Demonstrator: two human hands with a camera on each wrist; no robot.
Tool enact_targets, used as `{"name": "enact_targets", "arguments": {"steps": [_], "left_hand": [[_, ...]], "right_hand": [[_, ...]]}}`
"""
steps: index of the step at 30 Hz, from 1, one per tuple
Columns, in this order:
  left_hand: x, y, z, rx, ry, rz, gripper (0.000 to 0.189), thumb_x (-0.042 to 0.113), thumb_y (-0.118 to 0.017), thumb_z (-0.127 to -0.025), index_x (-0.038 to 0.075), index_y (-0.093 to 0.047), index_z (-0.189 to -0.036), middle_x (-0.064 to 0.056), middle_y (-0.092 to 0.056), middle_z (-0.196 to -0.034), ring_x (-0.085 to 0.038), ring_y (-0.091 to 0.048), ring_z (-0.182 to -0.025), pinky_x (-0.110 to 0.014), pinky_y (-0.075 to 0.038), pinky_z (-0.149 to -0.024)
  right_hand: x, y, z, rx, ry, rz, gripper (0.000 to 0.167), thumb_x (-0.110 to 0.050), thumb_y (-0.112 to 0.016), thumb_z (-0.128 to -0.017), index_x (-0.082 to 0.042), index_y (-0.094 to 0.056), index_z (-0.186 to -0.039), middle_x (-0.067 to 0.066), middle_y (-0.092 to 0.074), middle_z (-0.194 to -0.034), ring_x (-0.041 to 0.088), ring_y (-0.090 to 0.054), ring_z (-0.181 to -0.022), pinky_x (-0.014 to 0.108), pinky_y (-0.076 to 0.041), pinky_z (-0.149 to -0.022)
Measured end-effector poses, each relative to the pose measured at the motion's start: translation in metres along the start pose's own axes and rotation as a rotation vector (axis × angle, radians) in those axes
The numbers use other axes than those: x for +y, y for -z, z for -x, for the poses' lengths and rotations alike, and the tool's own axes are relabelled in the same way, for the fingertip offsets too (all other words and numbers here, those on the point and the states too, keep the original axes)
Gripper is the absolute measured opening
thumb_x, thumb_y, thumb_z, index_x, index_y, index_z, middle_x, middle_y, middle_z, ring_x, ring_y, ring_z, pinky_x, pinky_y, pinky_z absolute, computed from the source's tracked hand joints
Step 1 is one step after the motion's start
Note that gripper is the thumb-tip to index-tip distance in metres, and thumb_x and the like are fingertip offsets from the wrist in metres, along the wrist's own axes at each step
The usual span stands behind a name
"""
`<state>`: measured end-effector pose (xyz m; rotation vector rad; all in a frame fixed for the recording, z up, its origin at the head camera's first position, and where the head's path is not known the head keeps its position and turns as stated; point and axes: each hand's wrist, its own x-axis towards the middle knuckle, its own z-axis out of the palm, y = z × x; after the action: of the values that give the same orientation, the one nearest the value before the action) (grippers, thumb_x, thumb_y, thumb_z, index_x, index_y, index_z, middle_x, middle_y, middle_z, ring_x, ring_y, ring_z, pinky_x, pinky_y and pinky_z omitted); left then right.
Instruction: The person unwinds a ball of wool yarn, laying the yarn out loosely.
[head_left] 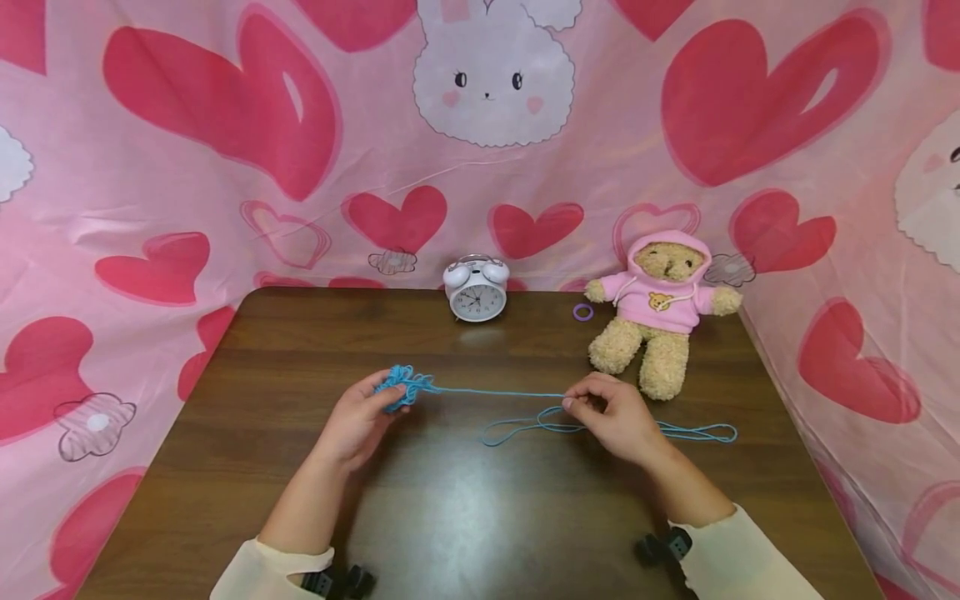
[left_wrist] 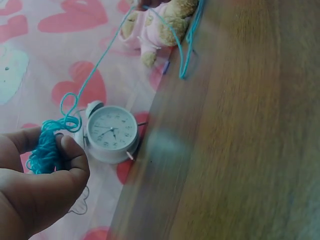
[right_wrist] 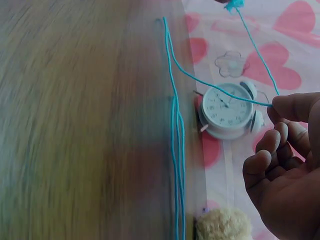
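A looped bunch of blue yarn sits in my left hand, gripped between thumb and fingers. From it a single strand runs nearly straight to my right hand, where thumb and forefinger pinch it. The left wrist view shows the bunch squeezed in the fingers, with a small loose loop at its top. Past the pinch of my right hand, the strand drops to long loose loops of yarn lying on the table under and beside that hand.
A white alarm clock stands at the back of the brown table. Back right, a teddy bear in a pink hoodie lies beyond my right hand, with a purple ring beside it. Pink heart-patterned cloth hangs around the table.
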<state>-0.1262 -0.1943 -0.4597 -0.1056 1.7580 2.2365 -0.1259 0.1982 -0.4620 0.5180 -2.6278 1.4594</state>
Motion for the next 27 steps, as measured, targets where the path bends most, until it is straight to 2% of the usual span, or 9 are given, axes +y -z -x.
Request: {"name": "enact_targets", "arguments": {"steps": [5,14,21,27], "left_hand": [[0.0,0.006,0.001,0.023,0.009,0.004,0.029,0.012,-0.061,-0.105,-0.007,-0.056,-0.126,0.0,-0.066,-0.093,-0.017,-0.061,-0.089,-0.037,-0.051,-0.094],[0.0,0.013,0.004,0.021,-0.024,0.013,0.015,0.01,-0.061,-0.105,0.002,-0.063,-0.117,0.002,-0.067,-0.09,-0.017,-0.062,-0.088,-0.037,-0.05,-0.094],[0.0,0.022,0.005,0.019,-0.028,-0.003,0.011,0.011,-0.06,-0.105,0.005,-0.064,-0.113,0.003,-0.065,-0.089,-0.016,-0.061,-0.088,-0.036,-0.05,-0.093],[0.002,0.027,0.007,0.038,-0.026,0.0,0.01,0.015,-0.062,-0.105,0.007,-0.066,-0.111,0.003,-0.065,-0.086,-0.018,-0.061,-0.088,-0.036,-0.05,-0.091]], "right_hand": [[0.004,0.012,0.005,0.016,-0.008,0.048,0.007,-0.009,-0.077,-0.092,-0.015,-0.078,-0.091,-0.007,-0.067,-0.085,0.009,-0.055,-0.073,0.023,-0.045,-0.064],[0.013,0.033,0.017,0.036,-0.083,0.112,0.003,-0.013,-0.076,-0.095,-0.013,-0.077,-0.092,-0.006,-0.067,-0.087,0.009,-0.054,-0.074,0.023,-0.044,-0.064],[0.023,0.049,0.026,0.073,-0.085,0.15,0.004,-0.011,-0.076,-0.094,-0.014,-0.077,-0.092,-0.005,-0.068,-0.085,0.009,-0.055,-0.074,0.021,-0.043,-0.064],[0.027,0.065,0.034,0.118,-0.109,0.197,0.0,-0.011,-0.077,-0.093,-0.011,-0.077,-0.093,-0.002,-0.07,-0.091,0.005,-0.056,-0.078,0.019,-0.044,-0.067]]}}
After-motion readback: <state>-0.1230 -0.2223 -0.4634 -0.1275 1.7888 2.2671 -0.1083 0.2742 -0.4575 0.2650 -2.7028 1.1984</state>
